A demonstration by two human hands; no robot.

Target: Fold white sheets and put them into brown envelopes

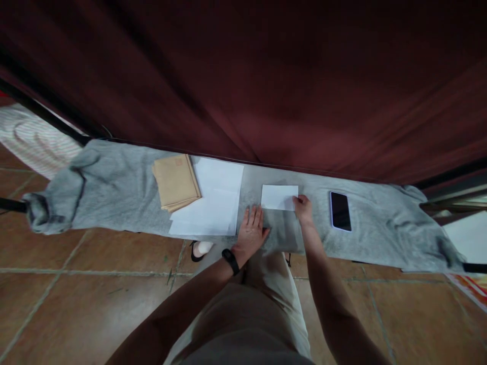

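A small white sheet of paper (pixel 278 196), possibly folded, lies lengthwise on the grey cloth. My right hand (pixel 303 208) is at its right end, thumb and fingers closed on the lower right edge. Just below the paper's left corner, my left hand (pixel 252 229) rests flat on the cloth, fingers stretched out. Larger white sheets (pixel 218 203) lie left of that hand, and a stack of brown envelopes (pixel 177 182) partly covers them.
A phone (pixel 340 211) with a dark screen lies on the grey cloth (pixel 384 218) to the right. Behind the narrow cloth-covered surface hangs a dark red curtain (pixel 243 91). Below is a tiled floor (pixel 125 253).
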